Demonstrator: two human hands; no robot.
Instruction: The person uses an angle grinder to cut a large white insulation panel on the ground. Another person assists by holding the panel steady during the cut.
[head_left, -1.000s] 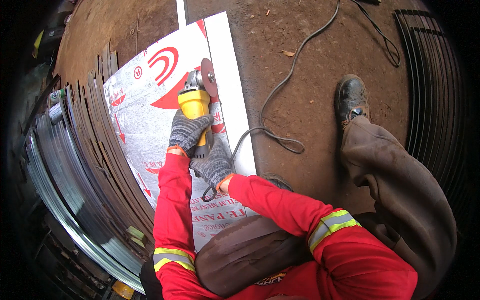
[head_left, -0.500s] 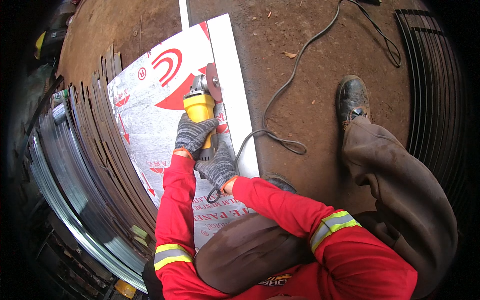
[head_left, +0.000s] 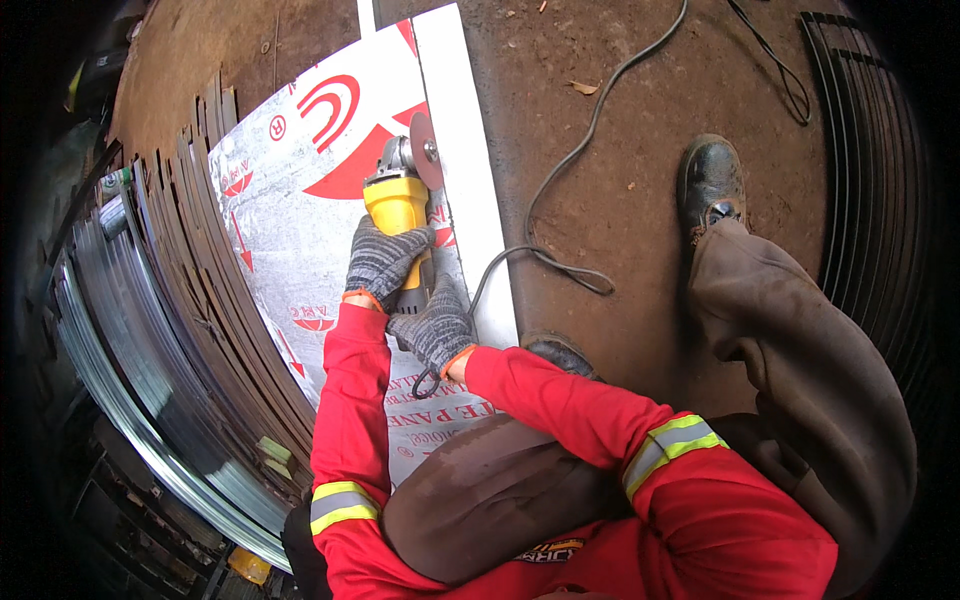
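Both my hands, in grey knit gloves, grip a yellow angle grinder (head_left: 397,203). My left hand (head_left: 382,258) wraps round its body just behind the metal gear head. Farther back, my right hand (head_left: 436,328) is closed round the rear of the handle, where the cord comes out. The reddish cutting disc (head_left: 425,150) stands on edge at a dark line along the panel. That panel (head_left: 285,215) is a silver sheet with red printed film, and a plain white strip (head_left: 465,150) runs down its right side. The disc's lower edge against the sheet is hard to make out.
A grey power cord (head_left: 570,160) curls over the brown floor to the right. Stacked metal bars (head_left: 215,290) and shiny metal profiles (head_left: 150,400) lie on the left. Dark slatted metal (head_left: 870,150) lies far right. My booted foot (head_left: 712,185) is planted on the floor.
The view has shifted slightly, so the panel and floor sit a little higher in the picture. My hands keep the same grip on the grinder, whose position along the dark line looks nearly unchanged.
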